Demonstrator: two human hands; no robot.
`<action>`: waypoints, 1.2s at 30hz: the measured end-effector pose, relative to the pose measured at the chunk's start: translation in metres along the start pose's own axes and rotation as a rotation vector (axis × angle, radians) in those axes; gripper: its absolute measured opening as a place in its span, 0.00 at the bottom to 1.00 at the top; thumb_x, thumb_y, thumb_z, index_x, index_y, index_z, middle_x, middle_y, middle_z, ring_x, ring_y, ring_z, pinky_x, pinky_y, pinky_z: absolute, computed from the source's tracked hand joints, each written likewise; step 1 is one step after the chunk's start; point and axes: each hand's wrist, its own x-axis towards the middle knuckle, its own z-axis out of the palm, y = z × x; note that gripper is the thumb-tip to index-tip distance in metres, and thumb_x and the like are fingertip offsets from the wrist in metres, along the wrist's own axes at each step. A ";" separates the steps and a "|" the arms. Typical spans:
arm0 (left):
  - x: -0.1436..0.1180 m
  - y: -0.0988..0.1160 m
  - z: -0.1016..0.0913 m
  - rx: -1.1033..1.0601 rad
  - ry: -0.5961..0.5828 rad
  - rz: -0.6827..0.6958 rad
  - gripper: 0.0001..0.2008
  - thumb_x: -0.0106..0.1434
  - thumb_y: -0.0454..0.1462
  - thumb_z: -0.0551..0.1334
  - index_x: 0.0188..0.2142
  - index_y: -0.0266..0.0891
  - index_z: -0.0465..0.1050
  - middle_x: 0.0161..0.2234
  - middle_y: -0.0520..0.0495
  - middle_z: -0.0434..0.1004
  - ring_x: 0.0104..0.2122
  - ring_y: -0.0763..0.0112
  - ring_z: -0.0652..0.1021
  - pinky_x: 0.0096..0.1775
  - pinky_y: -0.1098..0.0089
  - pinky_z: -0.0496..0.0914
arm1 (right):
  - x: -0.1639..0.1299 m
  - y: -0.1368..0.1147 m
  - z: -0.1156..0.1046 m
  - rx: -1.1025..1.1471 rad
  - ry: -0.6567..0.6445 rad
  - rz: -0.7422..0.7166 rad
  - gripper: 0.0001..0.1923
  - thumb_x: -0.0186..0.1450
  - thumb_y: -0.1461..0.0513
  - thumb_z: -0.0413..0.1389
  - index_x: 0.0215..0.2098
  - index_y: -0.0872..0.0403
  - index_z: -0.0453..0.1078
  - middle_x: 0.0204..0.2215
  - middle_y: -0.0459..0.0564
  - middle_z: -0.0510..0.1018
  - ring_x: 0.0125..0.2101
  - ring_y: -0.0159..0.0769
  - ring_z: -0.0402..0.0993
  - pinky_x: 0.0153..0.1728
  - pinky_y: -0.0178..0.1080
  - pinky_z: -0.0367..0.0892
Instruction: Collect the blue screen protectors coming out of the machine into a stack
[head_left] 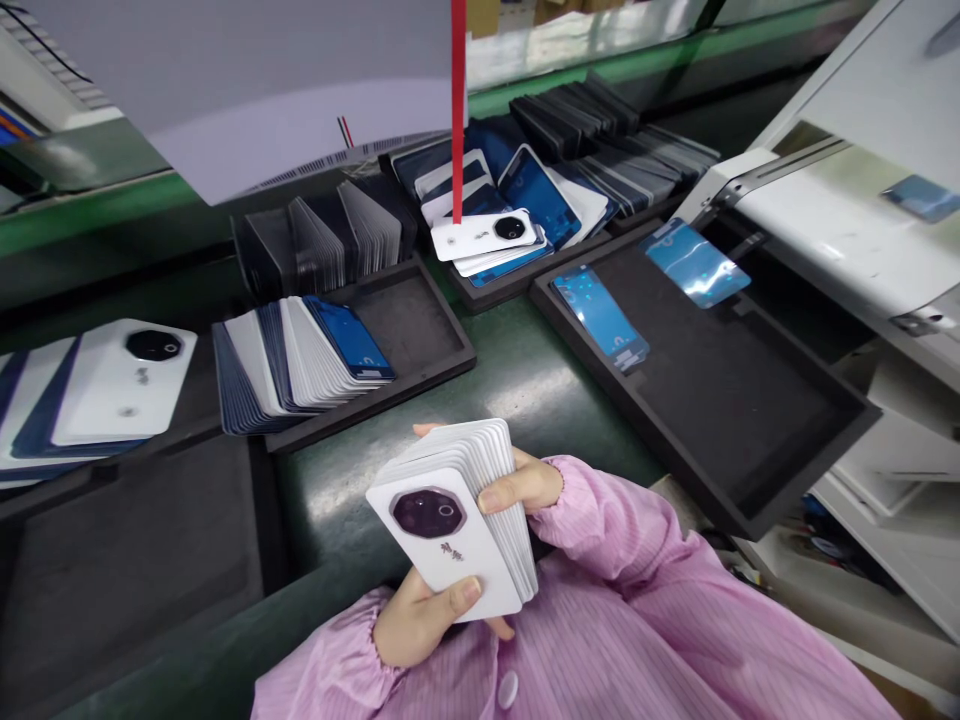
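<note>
Both my hands grip one thick stack of white phone back panels point(480, 560), fanned out and tilted in front of my body. The top panel carries a dark camera area and a small dark mark. At the lower edge, my left hand point(424, 615) has its thumb on the top panel's face and its fingers underneath. My right hand point(521, 485) wraps the far right side, thumb pressed on the panel edges; most of its fingers are behind the stack. Beyond the hands, a fanned row of white and dark blue panels point(300, 360) leans in a black tray point(442, 350).
More white panels point(124, 385) lie at the left, above a black tray point(135, 540). A black tray point(720, 420) at the right holds blue film-faced panels point(600, 310). Mixed panels point(487, 235) pile up at the back, beneath a hanging white sheet point(300, 90). A white machine point(847, 240) stands at right.
</note>
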 end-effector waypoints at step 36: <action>-0.002 0.006 0.001 0.547 0.317 0.035 0.22 0.64 0.48 0.53 0.31 0.34 0.78 0.33 0.40 0.81 0.38 0.60 0.78 0.47 0.60 0.69 | -0.009 -0.080 0.043 -1.442 0.223 -0.157 0.02 0.58 0.65 0.58 0.27 0.56 0.72 0.24 0.45 0.71 0.25 0.28 0.66 0.28 0.33 0.63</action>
